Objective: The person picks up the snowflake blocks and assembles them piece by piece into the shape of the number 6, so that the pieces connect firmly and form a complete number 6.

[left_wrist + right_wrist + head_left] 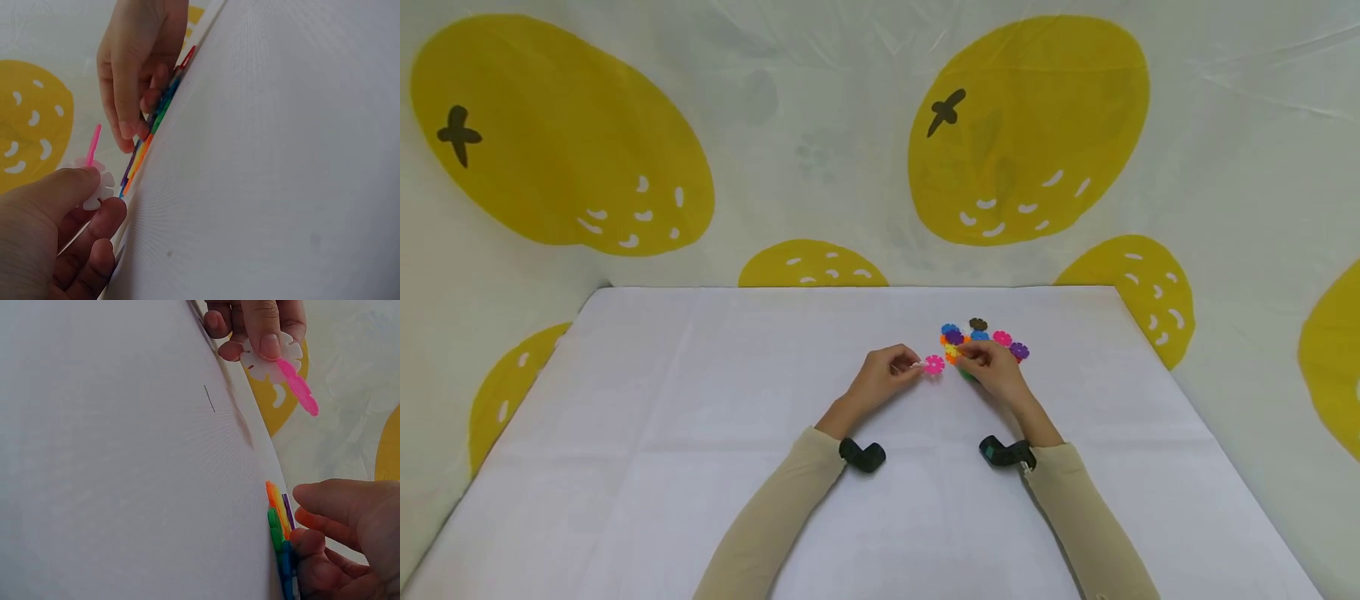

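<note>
Between its thumb and fingers my left hand (883, 375) pinches a white flower-shaped notched disc (290, 349). A pink notched disc (934, 365) is slotted into the white one and sticks out edgewise from it. To the right, my right hand (998, 373) reaches over a small pile of similar discs, its fingertips close to a yellow disc (951, 351) and an orange disc (271, 492). Its thumb and forefinger stand apart in the right wrist view. Part of the pile, with a green disc (275, 528), is hidden under this hand in the head view.
Around the right hand lie a brown disc (977, 323), a blue disc (949, 329), a pink-red disc (1002, 338) and a purple disc (1018, 351). A white cloth (700, 500) covers the table. Behind it hangs a white curtain (820, 125) with yellow fruit prints.
</note>
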A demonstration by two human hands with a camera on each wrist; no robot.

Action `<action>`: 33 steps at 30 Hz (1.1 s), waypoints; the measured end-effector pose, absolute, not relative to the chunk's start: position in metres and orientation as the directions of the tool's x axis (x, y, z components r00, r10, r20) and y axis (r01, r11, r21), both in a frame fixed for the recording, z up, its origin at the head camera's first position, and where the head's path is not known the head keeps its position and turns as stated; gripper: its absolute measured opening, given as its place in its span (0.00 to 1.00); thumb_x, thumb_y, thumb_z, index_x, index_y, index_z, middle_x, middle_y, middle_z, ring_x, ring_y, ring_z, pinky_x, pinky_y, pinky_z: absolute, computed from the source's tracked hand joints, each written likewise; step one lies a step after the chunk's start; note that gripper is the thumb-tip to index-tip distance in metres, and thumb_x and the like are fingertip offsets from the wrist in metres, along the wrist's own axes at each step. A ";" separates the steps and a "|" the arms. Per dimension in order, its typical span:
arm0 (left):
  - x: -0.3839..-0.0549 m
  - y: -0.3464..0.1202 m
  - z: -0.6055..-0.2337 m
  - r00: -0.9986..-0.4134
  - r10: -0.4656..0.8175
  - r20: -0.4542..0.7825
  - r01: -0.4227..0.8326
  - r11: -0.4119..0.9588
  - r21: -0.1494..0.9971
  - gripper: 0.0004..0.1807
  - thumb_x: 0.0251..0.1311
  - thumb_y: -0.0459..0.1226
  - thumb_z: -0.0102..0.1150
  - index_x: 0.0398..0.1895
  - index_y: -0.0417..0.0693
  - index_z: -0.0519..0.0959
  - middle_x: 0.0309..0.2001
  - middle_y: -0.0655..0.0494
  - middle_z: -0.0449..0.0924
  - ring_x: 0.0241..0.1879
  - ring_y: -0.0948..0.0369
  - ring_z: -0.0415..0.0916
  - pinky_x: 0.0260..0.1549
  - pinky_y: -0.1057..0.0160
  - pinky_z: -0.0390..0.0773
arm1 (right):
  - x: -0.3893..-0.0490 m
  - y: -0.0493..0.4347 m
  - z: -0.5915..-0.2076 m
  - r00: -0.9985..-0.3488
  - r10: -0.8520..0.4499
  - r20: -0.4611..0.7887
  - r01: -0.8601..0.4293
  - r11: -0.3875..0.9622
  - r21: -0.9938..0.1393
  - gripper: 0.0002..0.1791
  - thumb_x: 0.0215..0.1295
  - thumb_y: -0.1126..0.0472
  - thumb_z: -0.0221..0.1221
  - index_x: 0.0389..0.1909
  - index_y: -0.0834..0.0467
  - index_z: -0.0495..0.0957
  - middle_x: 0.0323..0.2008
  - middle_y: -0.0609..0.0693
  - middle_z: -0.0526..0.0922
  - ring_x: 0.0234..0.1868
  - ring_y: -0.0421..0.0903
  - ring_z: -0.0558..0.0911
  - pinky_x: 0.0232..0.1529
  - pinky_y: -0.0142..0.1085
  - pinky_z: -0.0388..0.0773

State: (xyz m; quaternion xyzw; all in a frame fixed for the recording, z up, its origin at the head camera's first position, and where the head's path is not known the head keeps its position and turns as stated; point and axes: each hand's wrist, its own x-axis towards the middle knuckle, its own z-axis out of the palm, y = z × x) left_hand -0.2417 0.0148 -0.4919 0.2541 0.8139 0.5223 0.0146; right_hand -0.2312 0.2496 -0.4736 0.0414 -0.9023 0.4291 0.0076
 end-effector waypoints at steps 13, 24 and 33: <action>-0.240 0.016 -0.491 -0.868 0.440 0.230 0.394 0.330 0.858 0.08 0.61 0.36 0.65 0.39 0.41 0.81 0.34 0.52 0.82 0.32 0.65 0.74 0.34 0.70 0.75 | -0.240 0.242 -0.469 -0.999 0.016 0.047 -0.022 0.701 -0.712 0.22 0.61 0.59 0.67 0.50 0.71 0.78 0.35 0.60 0.79 0.37 0.53 0.74 0.37 0.35 0.72; -0.241 0.015 -0.493 -0.865 0.434 0.252 0.412 0.329 0.850 0.07 0.61 0.35 0.65 0.39 0.40 0.81 0.33 0.51 0.82 0.31 0.66 0.73 0.32 0.71 0.74 | -0.243 0.242 -0.470 -1.000 0.021 0.010 0.008 0.710 -0.704 0.20 0.62 0.59 0.67 0.49 0.69 0.79 0.40 0.61 0.80 0.41 0.54 0.76 0.43 0.41 0.75; -0.241 0.015 -0.493 -0.862 0.434 0.260 0.416 0.316 0.853 0.07 0.61 0.35 0.65 0.38 0.40 0.80 0.33 0.51 0.82 0.30 0.66 0.73 0.32 0.71 0.75 | -0.244 0.242 -0.468 -1.000 0.009 0.005 0.004 0.733 -0.681 0.22 0.61 0.53 0.67 0.47 0.67 0.80 0.41 0.61 0.80 0.42 0.54 0.76 0.44 0.43 0.76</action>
